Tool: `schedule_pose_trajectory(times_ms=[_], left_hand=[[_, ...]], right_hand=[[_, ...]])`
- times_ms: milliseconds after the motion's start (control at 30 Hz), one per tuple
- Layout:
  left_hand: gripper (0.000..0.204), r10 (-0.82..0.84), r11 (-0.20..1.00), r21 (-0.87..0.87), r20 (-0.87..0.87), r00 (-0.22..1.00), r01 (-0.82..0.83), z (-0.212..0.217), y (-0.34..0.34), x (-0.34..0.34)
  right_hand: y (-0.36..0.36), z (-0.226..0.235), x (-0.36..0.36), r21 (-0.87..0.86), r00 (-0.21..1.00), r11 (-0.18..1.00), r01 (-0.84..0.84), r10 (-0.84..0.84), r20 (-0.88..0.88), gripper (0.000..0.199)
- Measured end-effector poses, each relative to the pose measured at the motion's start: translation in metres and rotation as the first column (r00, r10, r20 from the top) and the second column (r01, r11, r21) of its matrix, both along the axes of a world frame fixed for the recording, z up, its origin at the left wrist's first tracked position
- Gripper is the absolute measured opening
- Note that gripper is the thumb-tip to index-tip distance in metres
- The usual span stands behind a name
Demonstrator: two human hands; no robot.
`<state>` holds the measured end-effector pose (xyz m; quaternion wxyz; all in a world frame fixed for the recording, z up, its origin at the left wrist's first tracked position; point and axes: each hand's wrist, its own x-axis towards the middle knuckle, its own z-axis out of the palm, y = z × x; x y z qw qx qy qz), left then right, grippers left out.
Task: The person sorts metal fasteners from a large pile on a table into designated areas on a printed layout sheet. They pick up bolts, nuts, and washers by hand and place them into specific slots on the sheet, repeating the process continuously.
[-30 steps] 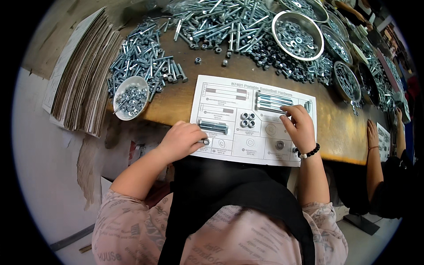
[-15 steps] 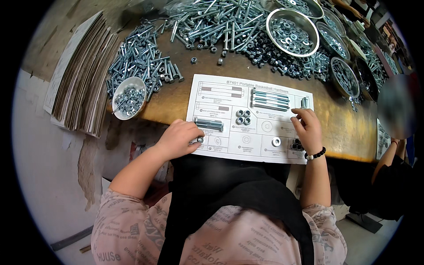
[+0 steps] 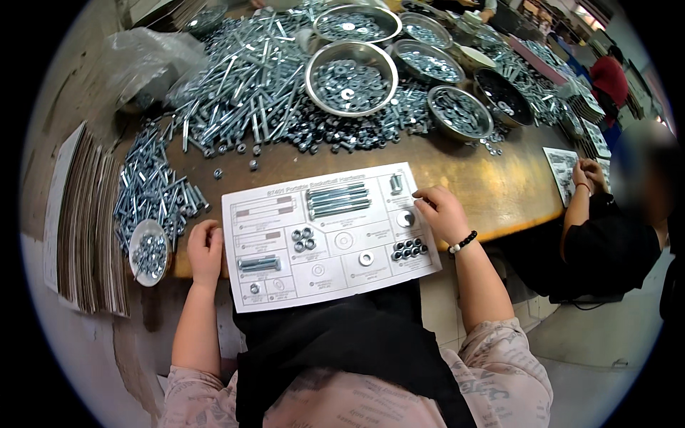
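Observation:
A white printed sheet (image 3: 325, 235) lies partly over the table's front edge. Long bolts (image 3: 338, 200) rest in its upper part, shorter bolts (image 3: 259, 264) at the left. Silver nuts (image 3: 303, 240), black nuts (image 3: 409, 249), a single nut (image 3: 255, 288), a silver washer (image 3: 366, 258), a dark disc (image 3: 405, 218) and a small upright bolt group (image 3: 397, 184) fill other boxes. My left hand (image 3: 205, 246) is beside the left edge, fingers loosely bent, nothing visible in it. My right hand (image 3: 442, 214) is at the right edge, fingertips close to it and apart.
Behind the sheet lie a large bolt pile (image 3: 242, 78) and metal bowls of washers (image 3: 352, 110). At left, a white bowl of nuts (image 3: 149, 252) sits near a stack of sheets (image 3: 82, 221). A co-worker's hands (image 3: 586, 173) are at the right, beside another sheet (image 3: 562, 171).
My view has swung right. My left hand has left the single nut in the lower-left box and moved outside the sheet's left edge. My right hand has withdrawn to the right edge.

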<state>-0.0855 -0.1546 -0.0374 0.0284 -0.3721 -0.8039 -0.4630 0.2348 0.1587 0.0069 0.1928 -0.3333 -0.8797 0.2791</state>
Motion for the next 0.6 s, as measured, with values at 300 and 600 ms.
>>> schedule_pose_trajectory(times_ms=[300, 600], left_hand=[[0.035, -0.087, 0.913, -0.404, -0.061, 0.994, 0.055, 0.005, 0.031, -0.024], [0.039, -0.24, 0.773, -0.59, 0.066, 0.969, 0.232, 0.024, 0.048, -0.046]], right_hand=[[0.017, -0.009, 0.051, 0.064, 0.99, 0.991, 0.12, -0.124, 0.07, 0.018], [-0.069, -0.005, 0.087, -0.173, 0.985, 0.981, 0.092, -0.064, 0.16, 0.026]])
